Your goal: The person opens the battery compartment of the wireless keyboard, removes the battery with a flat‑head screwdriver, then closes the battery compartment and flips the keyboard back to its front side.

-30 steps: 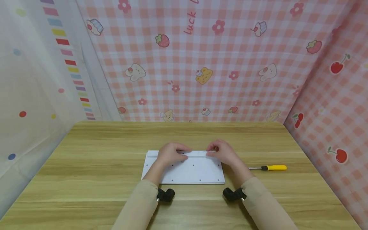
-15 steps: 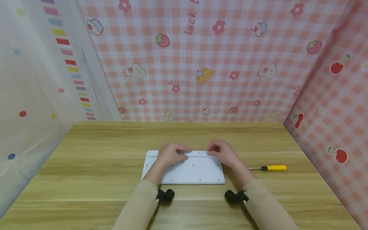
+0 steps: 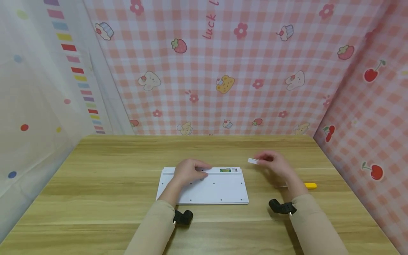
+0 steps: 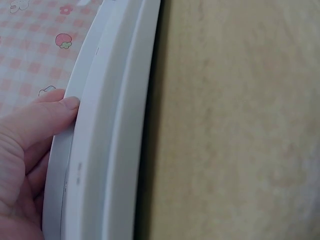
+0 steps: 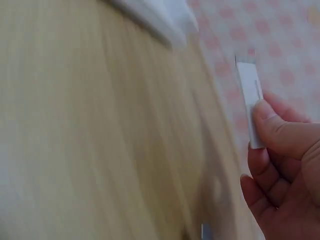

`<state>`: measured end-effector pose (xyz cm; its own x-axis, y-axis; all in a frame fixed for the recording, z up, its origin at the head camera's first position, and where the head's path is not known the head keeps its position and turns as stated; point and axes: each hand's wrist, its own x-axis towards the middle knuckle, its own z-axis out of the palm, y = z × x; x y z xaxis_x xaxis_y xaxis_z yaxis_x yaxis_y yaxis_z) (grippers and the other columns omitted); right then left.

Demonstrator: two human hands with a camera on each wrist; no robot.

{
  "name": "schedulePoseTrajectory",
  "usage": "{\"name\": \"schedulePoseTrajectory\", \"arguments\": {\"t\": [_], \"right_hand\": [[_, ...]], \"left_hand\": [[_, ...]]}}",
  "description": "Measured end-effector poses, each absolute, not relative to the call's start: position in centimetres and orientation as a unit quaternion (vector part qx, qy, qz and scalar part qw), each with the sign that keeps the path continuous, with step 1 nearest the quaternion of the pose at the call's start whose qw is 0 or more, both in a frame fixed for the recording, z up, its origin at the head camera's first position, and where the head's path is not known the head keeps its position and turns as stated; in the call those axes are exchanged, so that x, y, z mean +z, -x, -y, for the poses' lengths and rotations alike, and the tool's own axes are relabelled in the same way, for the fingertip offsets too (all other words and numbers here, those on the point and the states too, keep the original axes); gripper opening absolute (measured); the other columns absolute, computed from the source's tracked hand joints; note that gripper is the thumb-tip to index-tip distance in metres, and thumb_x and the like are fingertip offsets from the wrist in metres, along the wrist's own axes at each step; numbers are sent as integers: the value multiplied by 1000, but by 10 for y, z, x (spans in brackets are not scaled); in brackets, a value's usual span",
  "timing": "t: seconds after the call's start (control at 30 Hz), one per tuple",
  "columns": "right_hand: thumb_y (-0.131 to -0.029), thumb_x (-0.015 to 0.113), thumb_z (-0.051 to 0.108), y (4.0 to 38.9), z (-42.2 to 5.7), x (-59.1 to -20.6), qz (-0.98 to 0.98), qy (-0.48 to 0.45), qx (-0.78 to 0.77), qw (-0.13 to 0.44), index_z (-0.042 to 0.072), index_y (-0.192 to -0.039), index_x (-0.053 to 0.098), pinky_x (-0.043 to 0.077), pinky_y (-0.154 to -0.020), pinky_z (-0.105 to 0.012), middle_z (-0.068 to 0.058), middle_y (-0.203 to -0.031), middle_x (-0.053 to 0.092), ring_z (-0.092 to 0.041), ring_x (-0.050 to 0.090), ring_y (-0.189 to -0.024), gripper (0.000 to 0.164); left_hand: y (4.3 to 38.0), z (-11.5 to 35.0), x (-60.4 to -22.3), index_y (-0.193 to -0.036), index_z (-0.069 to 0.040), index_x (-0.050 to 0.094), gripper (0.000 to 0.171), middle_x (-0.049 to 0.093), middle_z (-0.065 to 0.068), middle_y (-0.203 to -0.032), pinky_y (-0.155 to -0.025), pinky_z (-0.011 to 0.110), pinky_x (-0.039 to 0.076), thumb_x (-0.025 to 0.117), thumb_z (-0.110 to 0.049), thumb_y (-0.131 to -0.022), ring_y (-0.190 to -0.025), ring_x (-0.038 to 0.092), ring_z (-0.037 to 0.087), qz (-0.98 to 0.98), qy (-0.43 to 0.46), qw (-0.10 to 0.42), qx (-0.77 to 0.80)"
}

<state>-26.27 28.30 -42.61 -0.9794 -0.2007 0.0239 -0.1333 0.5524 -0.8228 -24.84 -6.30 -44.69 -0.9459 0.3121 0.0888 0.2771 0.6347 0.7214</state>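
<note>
Pinching a small white oblong cover (image 3: 253, 161), the right hand (image 3: 275, 164) hangs right of a flat white rectangular panel (image 3: 213, 190). The panel lies between the wooden table (image 3: 95, 191)'s side edges, the left hand (image 3: 187, 171) gripping its far rim.

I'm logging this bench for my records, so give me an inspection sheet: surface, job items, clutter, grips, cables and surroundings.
Surface: wooden table, light grain, no spills seen.
Job items: white panel lying flat, with a green battery exposed near its far right corner; white cover off the panel, held above the table.
Clutter: yellow-handled screwdriver on the table, right of the panel, partly hidden.
Grips: left grip holds the panel's far edge; right grip pinches the cover.
Cables: nothing seen.
Surroundings: pink checked cloth behind and right; pale dotted cloth left.
</note>
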Motion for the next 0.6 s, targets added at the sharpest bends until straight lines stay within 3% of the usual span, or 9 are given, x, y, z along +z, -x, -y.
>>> {"name": "schedulePoseTrajectory", "arguments": {"t": [0.3,0.6], "right_hand": [[-92,71,10,264,-324,-432,-909,91,-406,12,-4,-105,72,44,-75,-23,-12,-99,70,-14,57,-88,19],[-95,68,12,265,-335,-438,-926,64,-371,17,0,-106,73,45,-82,-37,-14,-107,68,-24,58,-96,17]], "left_hand": [[250,65,-448,-104,-28,79,23,73,-8,-107,-87,36,51,82,-21,-82,-99,66,11,-905,-166,24,391],[248,64,-446,-106,-28,78,25,73,-9,-109,-89,37,50,81,-21,-83,-101,65,11,-902,-169,30,395]]}}
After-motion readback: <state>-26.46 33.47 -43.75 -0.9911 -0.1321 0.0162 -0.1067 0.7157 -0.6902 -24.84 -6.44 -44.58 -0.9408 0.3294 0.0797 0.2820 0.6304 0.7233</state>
